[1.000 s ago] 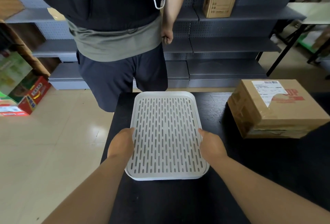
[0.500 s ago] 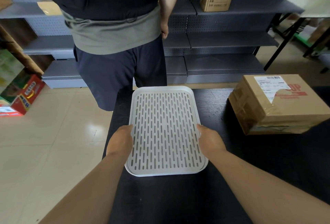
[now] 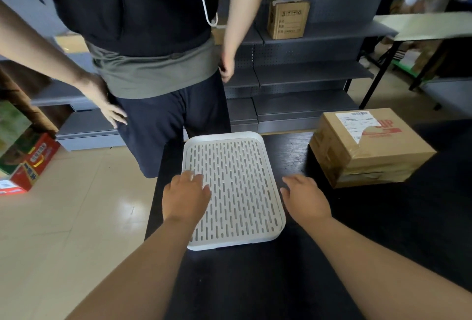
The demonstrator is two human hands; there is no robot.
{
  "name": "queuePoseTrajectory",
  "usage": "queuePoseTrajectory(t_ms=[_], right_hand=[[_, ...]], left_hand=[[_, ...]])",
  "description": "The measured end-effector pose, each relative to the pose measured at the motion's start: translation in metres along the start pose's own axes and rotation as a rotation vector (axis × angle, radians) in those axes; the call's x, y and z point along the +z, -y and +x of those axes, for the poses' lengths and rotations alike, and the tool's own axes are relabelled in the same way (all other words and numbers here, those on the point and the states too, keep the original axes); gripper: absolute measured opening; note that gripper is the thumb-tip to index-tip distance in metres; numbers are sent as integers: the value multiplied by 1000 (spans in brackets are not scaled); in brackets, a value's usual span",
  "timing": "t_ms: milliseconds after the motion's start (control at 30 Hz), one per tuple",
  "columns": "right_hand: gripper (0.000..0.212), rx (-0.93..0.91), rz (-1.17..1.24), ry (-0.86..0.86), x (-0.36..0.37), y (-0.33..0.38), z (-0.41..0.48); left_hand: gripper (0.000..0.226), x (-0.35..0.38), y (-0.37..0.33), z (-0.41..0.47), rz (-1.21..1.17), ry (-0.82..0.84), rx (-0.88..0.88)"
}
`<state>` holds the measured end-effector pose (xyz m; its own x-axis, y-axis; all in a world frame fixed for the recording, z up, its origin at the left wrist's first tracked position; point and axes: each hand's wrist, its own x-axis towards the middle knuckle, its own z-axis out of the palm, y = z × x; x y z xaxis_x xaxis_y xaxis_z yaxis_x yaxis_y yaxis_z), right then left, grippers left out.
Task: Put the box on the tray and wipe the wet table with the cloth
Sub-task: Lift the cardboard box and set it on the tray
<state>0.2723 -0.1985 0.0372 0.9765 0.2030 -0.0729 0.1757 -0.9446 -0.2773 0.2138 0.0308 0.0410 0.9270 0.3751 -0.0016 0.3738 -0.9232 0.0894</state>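
Tray [image 3: 229, 166] lies flat on the tabletop [image 3: 255, 281] as my landmark. My left hand [image 3: 185, 198] spreads open over its left edge, my right hand [image 3: 305, 198] hangs open just right of it, both empty. Box [image 3: 367, 148] sits right of the tray, well apart, awaiting lifting; I see no cloth.

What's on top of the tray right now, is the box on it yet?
Not yet. The white slotted tray carries only the left hand, fingers spread over its left side. The cardboard box sits on the black table to its right. Nothing beneath the hand can be seen.
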Motion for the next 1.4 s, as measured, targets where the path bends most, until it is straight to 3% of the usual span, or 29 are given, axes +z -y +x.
queuePoseTrajectory(t_ms=[367,867,1400], right_hand=[[43,8,-74,-68,-48,-97,-39],[43,-50,-106,-77,-114,-270,-105],[45,-42,-25,-68,-120,-309,-84]], left_hand=[[45,-14,-110,-44,73,-25,126],[42,-5,-271,-149,51,-74,73],[44,-3,-315,-146,20,-54,51]])
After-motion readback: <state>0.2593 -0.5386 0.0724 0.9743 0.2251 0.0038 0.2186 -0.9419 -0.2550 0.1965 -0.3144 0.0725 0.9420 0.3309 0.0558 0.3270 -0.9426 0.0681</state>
